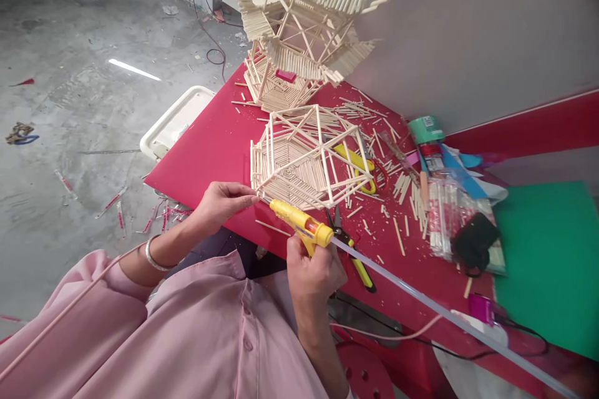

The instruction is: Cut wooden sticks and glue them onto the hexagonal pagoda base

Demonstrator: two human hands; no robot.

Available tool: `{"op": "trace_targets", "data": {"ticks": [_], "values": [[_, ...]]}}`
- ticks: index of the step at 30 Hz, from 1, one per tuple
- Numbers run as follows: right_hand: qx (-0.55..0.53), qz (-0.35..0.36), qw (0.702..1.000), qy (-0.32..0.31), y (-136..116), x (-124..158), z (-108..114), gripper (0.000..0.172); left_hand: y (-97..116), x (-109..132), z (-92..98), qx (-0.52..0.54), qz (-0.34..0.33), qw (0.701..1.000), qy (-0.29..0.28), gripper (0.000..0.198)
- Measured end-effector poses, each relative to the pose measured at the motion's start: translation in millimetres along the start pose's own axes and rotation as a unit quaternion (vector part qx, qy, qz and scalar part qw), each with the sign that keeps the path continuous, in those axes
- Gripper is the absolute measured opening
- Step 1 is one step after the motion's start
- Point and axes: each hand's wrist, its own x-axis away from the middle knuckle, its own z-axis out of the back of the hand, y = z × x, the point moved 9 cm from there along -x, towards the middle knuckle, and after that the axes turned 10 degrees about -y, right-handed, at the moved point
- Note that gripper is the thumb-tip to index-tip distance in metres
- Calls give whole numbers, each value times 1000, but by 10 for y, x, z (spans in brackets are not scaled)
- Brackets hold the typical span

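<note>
My right hand (pixel 314 271) is wrapped around a yellow hot glue gun (pixel 302 224). A long translucent glue stick (pixel 402 287) runs out of its back toward the lower right. The gun's nozzle points left, at the near left corner of an open frame of thin wooden sticks (pixel 321 146). At that same corner, the thumb and fingertips of my left hand (pixel 227 202) are pinched together on the frame's edge. Under the slanted upper sticks lies the frame's floor of tightly laid sticks. The exact contact at the fingertips is small and hard to make out.
Behind the frame stands a taller tiered stick model (pixel 309 37). Loose sticks (pixel 402 190), yellow-handled scissors (pixel 360 165) and yellow-and-black cutters (pixel 358 262) lie on the red table (pixel 201 165). Packed sticks (pixel 442 218) and a green tape roll (pixel 425 129) are at right; cables hang near the front edge.
</note>
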Motion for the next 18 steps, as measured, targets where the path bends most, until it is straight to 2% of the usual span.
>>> {"op": "trace_targets", "data": {"ticks": [10,16,18], "values": [[14,-10,1000,4,25,16,-22,8,22,22,-8,-6,13,1000,6,30],[-3,-24,1000,-13,59,53,-59,15,27,17,-15,-9,7,1000,3,29],[-13,-33,999,-18,75,60,-66,22,41,19,-17,-11,5,1000,2,28]]}}
